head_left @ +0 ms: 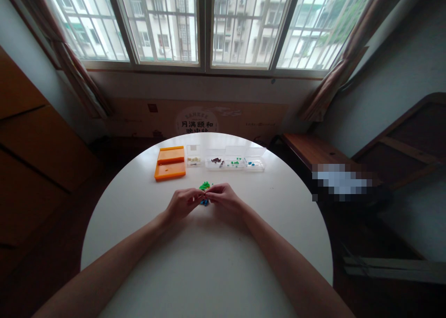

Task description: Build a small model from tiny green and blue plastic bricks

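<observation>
At the middle of the round white table (209, 262), my left hand (183, 202) and my right hand (225, 196) meet at their fingertips. Both are closed in a pinch, and whatever tiny thing sits between the fingers is too small to make out. Right at the fingertips is a small cluster of toy building bricks, with a green part (205, 185) showing above them and a blue part (204, 202) below. Its middle is hidden by my fingers, so I cannot tell whether they grip it or stay in front of it.
Beyond my hands lies an open orange case (170, 171). Clear plastic boxes (230, 165) stand in a row beside it, holding dark brown, green, blue and pale small pieces. A wooden bench (306, 146) is on the right, below a barred window (167, 25).
</observation>
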The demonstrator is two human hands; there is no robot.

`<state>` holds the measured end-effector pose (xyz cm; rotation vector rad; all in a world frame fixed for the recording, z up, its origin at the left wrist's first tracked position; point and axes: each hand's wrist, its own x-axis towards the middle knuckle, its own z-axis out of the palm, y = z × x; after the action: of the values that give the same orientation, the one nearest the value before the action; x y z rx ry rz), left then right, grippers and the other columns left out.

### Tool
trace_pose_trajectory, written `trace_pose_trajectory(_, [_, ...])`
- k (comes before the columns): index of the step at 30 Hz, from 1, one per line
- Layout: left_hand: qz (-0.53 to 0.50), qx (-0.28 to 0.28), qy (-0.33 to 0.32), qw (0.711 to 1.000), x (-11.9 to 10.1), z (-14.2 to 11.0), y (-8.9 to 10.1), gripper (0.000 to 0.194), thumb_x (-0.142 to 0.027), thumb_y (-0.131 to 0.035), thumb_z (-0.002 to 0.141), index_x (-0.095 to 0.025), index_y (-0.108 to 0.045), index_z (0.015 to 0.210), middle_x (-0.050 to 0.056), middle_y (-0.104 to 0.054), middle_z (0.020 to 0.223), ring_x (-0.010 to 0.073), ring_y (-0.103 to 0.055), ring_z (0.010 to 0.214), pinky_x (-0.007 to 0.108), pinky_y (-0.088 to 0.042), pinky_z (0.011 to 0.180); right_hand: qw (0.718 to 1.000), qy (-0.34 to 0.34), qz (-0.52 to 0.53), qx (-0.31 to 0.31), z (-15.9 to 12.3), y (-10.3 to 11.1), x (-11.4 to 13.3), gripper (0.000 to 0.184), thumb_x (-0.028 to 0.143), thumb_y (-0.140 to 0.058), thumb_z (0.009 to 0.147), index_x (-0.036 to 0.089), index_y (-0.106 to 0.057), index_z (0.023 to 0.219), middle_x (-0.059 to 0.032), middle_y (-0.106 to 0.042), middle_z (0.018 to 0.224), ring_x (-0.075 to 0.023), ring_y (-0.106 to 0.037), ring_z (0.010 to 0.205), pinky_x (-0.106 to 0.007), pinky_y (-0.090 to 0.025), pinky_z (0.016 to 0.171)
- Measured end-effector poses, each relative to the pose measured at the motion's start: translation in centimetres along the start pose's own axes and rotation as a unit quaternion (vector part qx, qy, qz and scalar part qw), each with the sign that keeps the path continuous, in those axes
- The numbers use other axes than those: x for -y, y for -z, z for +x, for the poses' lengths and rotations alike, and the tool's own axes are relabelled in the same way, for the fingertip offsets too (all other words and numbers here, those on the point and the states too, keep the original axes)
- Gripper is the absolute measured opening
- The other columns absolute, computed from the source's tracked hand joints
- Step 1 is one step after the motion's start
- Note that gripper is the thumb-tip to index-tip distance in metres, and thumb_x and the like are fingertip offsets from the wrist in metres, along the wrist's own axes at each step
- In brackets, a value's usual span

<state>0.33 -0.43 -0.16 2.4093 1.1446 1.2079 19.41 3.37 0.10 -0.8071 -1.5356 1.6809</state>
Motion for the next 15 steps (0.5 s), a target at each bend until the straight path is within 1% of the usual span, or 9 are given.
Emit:
trace_pose_trajectory(9, [-0.001, -0.009, 0.01, 1.0, -0.28, 0.14, 0.03, 0.017, -0.029, -0.058, 0.084, -0.015, -0.067, 0.089, 0.001, -0.064, 0.062, 0.0063, -0.05, 0.048, 0.015, -0.041, 0.049, 1.0, -0.002, 0.007, 0.002, -0.09, -0.07, 0.22, 0.039, 0.043, -0.075, 0.061, 0.008, -0.072, 0.078, -0.0018, -0.059, 0.057, -0.0075, -0.045, 0.05, -0.021, -0.03, 0.047])
trace_pose_trajectory(15, [0.007, -0.021, 0.024, 0.999, -0.11, 0.02, -0.1, 0.02, -0.031, -0.06, 0.082, -0.016, -0.067, 0.092, 0.0, -0.063, 0.061, 0.0061, -0.05, 0.047, 0.015, -0.042, 0.049, 1.0, -0.004, 0.027, -0.004, -0.14, -0.03, 0.25, 0.037, 0.041, -0.075, 0.061, 0.009, -0.071, 0.078, -0.003, -0.061, 0.06, -0.008, -0.047, 0.052, -0.021, -0.032, 0.048])
